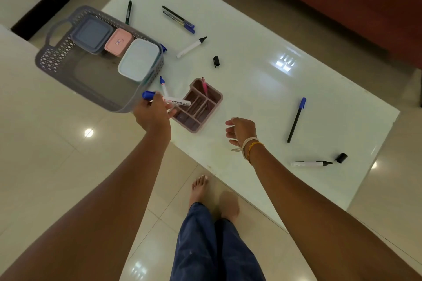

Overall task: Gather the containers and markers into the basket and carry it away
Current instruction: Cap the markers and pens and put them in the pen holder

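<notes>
1. The blue-capped marker (pixel 166 99) is pinched in the left hand (pixel 152 114), its long axis running left to right, cap end over the near-right corner of the grey basket (pixel 57 57) and tail end pointing toward the pink organiser (pixel 198 104).
2. A 2nd blue-capped marker (pixel 163 85) stands tilted just behind the fingers; whether the same hand also grips it I cannot tell.
3. The basket lies up and to the left of that hand, touching distance from it, so the drop looks like a short move leftward over the rim, with the marker best turned along the basket's empty near half.
4. Inside, 3 lidded containers sit along the far side: a grey-blue one (pixel 92 34), a pink one (pixel 118 41) and a pale blue one (pixel 138 59).
5. The right hand (pixel 239 131) hovers over the white table (pixel 262 80), loosely curled with fingers apart and nothing in it.
6. That hand is nearer the blue-capped black pen (pixel 296 118) on its right, whose axis runs near to far, and the uncapped black marker (pixel 311 163) lying crosswise with its loose cap (pixel 341 157) beside it.
7. More pens lie farther back, well apart from both hands.
</notes>
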A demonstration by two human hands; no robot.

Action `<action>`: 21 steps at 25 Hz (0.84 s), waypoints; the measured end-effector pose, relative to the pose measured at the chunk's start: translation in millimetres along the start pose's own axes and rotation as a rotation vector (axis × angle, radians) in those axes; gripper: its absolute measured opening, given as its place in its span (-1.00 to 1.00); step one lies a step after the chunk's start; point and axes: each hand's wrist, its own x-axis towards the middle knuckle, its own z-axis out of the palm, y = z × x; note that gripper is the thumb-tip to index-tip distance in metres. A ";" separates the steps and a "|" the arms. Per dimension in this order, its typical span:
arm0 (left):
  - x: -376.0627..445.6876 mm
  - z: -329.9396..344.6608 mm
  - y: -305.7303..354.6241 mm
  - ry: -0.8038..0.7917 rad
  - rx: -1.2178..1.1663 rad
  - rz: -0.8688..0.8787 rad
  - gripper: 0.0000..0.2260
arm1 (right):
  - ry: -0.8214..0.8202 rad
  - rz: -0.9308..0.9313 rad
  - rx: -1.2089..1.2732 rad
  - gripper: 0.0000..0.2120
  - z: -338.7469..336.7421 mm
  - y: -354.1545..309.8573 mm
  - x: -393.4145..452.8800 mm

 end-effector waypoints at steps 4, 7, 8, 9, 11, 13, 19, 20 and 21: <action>-3.2 -18.2 -19.5 0.039 0.079 0.041 -0.84 | 0.035 0.030 -0.033 -0.78 -4.8 27.2 0.2; -5.8 -19.6 -23.9 0.034 0.139 0.135 -0.91 | 0.061 0.038 -0.032 -0.77 -7.8 35.2 2.3; -6.6 -20.2 -21.9 0.053 0.143 0.166 -0.94 | 0.071 0.043 -0.030 -0.77 -8.5 37.5 2.0; -6.9 -21.5 -20.2 0.072 0.153 0.195 -0.94 | 0.077 0.049 -0.026 -0.77 -9.0 39.1 0.9; -7.6 -27.5 -17.8 0.070 0.235 0.245 -0.87 | 0.080 0.061 -0.010 -0.77 -9.1 40.7 -3.3; -7.5 -29.7 -20.5 -0.065 0.362 0.256 -0.84 | 0.088 0.060 0.007 -0.78 -9.4 41.2 -6.7; 4.9 -23.4 -37.9 -0.363 0.787 0.193 -0.79 | 0.095 0.050 0.020 -0.77 -6.5 47.1 -8.8; 3.7 -22.4 -39.0 -0.341 0.731 0.150 -0.73 | 0.100 0.051 0.021 -0.78 -7.2 50.2 -8.7; 2.1 -20.5 -40.2 -0.309 0.662 0.113 -0.65 | 0.106 0.051 0.023 -0.78 -8.7 53.3 -8.8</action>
